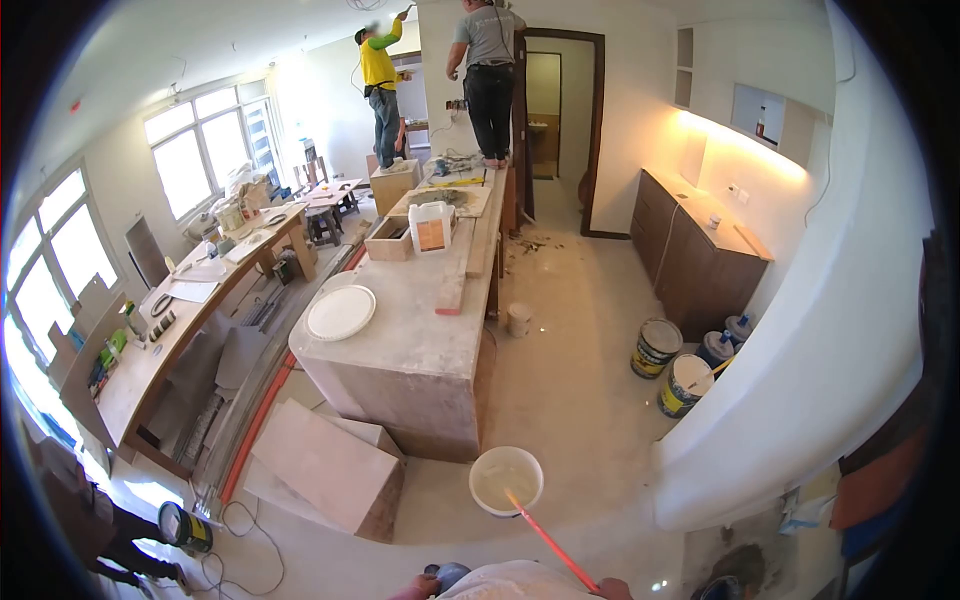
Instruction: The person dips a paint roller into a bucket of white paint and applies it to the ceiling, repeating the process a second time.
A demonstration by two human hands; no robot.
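Observation:
At the bottom edge, my right hand (612, 589) is closed on the end of a long orange-red stick (553, 546). The stick's far end reaches into a white round bucket (490, 482) on the floor, which holds something pale. My left hand (418, 587) is low in the frame, its fingers wrapped round a dark handle-like thing beside a grey-blue rounded object (452, 575). I cannot make out what it is. Pale clothing hangs between my hands.
Ahead stands a long dusty counter (400, 350) with a white lid and a jug. Two people stand on raised surfaces behind it. Paint buckets (655, 345) are at right, a slanted box (325, 465) at left. Another person is at lower left, near a cable.

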